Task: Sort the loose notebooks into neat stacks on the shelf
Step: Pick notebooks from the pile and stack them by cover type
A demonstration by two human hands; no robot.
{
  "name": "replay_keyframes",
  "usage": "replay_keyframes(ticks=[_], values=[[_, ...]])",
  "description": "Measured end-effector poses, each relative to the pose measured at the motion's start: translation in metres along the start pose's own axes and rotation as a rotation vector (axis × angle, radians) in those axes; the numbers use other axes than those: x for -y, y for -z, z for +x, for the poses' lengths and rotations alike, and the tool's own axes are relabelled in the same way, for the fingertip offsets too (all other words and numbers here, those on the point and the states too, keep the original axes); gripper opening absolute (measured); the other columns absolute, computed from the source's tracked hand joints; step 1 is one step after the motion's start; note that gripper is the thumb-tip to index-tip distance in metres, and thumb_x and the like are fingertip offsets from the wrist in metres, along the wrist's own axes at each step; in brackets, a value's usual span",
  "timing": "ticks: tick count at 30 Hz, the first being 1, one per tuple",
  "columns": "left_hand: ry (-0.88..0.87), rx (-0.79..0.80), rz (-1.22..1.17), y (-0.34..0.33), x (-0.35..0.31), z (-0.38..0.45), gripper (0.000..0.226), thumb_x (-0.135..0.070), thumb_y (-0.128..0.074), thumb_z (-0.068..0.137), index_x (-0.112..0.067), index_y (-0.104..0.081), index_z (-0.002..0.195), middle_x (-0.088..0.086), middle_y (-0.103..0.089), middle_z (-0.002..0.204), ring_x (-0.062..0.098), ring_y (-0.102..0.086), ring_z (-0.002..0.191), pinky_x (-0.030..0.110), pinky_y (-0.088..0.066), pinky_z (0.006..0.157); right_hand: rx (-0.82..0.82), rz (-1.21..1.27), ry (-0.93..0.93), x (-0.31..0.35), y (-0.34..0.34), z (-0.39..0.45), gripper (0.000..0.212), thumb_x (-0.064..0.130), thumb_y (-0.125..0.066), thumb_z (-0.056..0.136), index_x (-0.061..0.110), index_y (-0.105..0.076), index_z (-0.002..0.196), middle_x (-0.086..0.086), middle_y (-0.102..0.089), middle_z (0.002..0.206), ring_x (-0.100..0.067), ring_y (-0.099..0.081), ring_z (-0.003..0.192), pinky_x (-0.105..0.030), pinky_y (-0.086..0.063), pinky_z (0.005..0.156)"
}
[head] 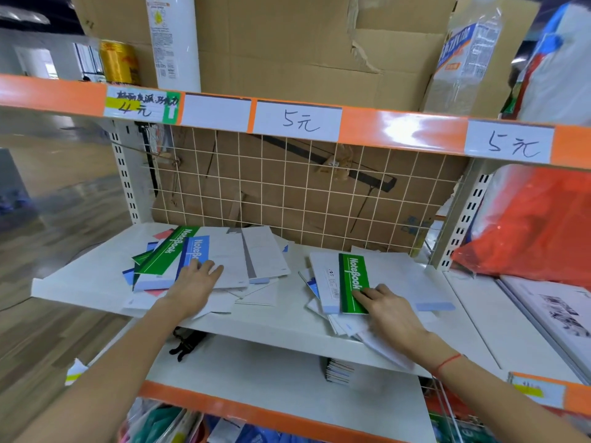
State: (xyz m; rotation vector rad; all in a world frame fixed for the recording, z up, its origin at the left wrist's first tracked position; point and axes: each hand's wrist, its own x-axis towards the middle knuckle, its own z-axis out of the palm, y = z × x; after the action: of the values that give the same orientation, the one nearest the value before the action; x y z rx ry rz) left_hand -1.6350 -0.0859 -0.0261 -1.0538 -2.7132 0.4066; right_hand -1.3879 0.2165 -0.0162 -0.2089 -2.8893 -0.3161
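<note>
Head cam: my left hand (195, 281) lies flat, fingers spread, on the blue NoteBook (195, 251) in the messy left pile. My right hand (388, 310) rests straight fingertips on the green NoteBook (353, 282), right pile, white shelf (83, 279).

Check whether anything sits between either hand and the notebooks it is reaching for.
Nothing visible does. The left hand already rests flat on the blue notebook in the left pile, and the right hand touches the green notebook atop the right pile.

Green notebook (353, 284), white shelf (89, 276)
</note>
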Motion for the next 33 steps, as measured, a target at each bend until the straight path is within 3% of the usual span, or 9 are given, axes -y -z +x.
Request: replay_keyframes(ticks=[4, 6, 9, 13, 17, 21, 25, 29, 33], values=[[0.077, 0.011, -0.014, 0.004, -0.012, 0.005, 0.060, -0.001, -0.040, 0.091, -0.007, -0.018, 0.147, 0.014, -0.031, 0.145, 0.034, -0.035, 0.129, 0.042, -0.034, 0.106, 0.054, 0.022, -0.062, 0.002, -0.010, -0.002, 0.070, 0.025, -0.088, 0.055, 0.009, -0.062, 0.118, -0.012, -0.067, 0.109, -0.034, -0.065, 0.090, -0.043, -0.056, 0.069], [0.110, 0.005, -0.051, 0.011, -0.020, 0.007, 0.063, 0.000, -0.042, 0.090, -0.006, -0.016, 0.147, 0.016, -0.032, 0.144, 0.034, -0.037, 0.129, 0.043, -0.035, 0.105, 0.027, 0.000, -0.088, 0.000, -0.008, -0.005, 0.073, 0.013, -0.086, 0.055, 0.007, -0.059, 0.123, -0.017, -0.064, 0.116, -0.037, -0.063, 0.098, -0.050, -0.056, 0.075], [0.106, -0.081, -0.109, 0.027, -0.029, 0.003, 0.072, 0.005, -0.044, 0.088, -0.008, -0.008, 0.150, 0.019, -0.021, 0.152, 0.035, -0.028, 0.137, 0.042, -0.031, 0.109, -0.027, -0.041, -0.117, -0.006, 0.000, -0.010, 0.085, -0.013, -0.081, 0.038, 0.004, -0.061, 0.119, -0.019, -0.066, 0.111, -0.037, -0.066, 0.093, -0.046, -0.057, 0.067], [0.007, -0.225, -0.287, 0.052, -0.048, -0.002, 0.076, 0.012, -0.044, 0.086, -0.011, -0.013, 0.151, 0.013, -0.015, 0.157, 0.030, -0.021, 0.142, 0.039, -0.026, 0.112, -0.126, -0.105, -0.142, -0.025, 0.010, -0.020, 0.092, -0.024, -0.075, 0.025, 0.000, -0.065, 0.114, -0.023, -0.067, 0.105, -0.040, -0.067, 0.089, -0.046, -0.058, 0.062], [-0.163, -0.418, -0.415, 0.077, -0.084, 0.003, 0.076, 0.012, -0.062, 0.078, -0.004, -0.031, 0.145, 0.020, -0.031, 0.150, 0.037, -0.034, 0.136, 0.042, -0.033, 0.108, -0.173, -0.153, -0.172, -0.052, 0.018, -0.044, 0.097, -0.024, -0.074, 0.021, -0.002, -0.064, 0.115, -0.024, -0.067, 0.106, -0.041, -0.067, 0.090, -0.046, -0.058, 0.064], [-0.310, -0.494, -0.472, 0.112, -0.149, 0.009, 0.074, 0.024, -0.051, 0.072, 0.000, -0.038, 0.142, 0.022, -0.037, 0.146, 0.039, -0.039, 0.132, 0.046, -0.036, 0.105, -0.203, -0.184, -0.225, -0.093, 0.033, -0.087, 0.094, -0.021, -0.075, 0.020, -0.004, -0.064, 0.112, -0.023, -0.067, 0.103, -0.039, -0.067, 0.087, -0.042, -0.058, 0.060], [-0.506, -0.557, -0.491, 0.132, -0.230, 0.021, 0.083, 0.035, -0.059, 0.046, 0.006, -0.055, 0.125, 0.028, -0.056, 0.125, 0.045, -0.059, 0.108, 0.054, -0.050, 0.084, -0.226, -0.239, -0.281, -0.142, 0.048, -0.150, 0.093, -0.018, -0.075, 0.018, -0.005, -0.065, 0.110, -0.023, -0.068, 0.101, -0.038, -0.068, 0.085, -0.042, -0.057, 0.059], [-0.666, -0.679, -0.483, 0.172, -0.324, 0.013, 0.072, 0.025, -0.060, 0.050, 0.003, -0.059, 0.118, 0.025, -0.063, 0.116, 0.040, -0.065, 0.098, 0.052, -0.054, 0.076, -0.217, -0.269, -0.364, -0.194, 0.066, -0.229, 0.067, -0.006, -0.071, 0.041, -0.004, -0.066, 0.108, -0.021, -0.068, 0.101, -0.037, -0.068, 0.084, -0.040, -0.057, 0.057], [-0.801, -0.777, -0.437, 0.204, -0.416, 0.004, 0.055, 0.002, -0.033, 0.069, -0.007, -0.045, 0.121, 0.021, -0.066, 0.113, 0.034, -0.068, 0.095, 0.043, -0.057, 0.073, -0.157, -0.293, -0.453, -0.243, 0.076, -0.315, 0.095, -0.012, -0.079, 0.018, -0.003, -0.065, 0.111, -0.021, -0.068, 0.103, -0.038, -0.068, 0.087, -0.042, -0.058, 0.061]])
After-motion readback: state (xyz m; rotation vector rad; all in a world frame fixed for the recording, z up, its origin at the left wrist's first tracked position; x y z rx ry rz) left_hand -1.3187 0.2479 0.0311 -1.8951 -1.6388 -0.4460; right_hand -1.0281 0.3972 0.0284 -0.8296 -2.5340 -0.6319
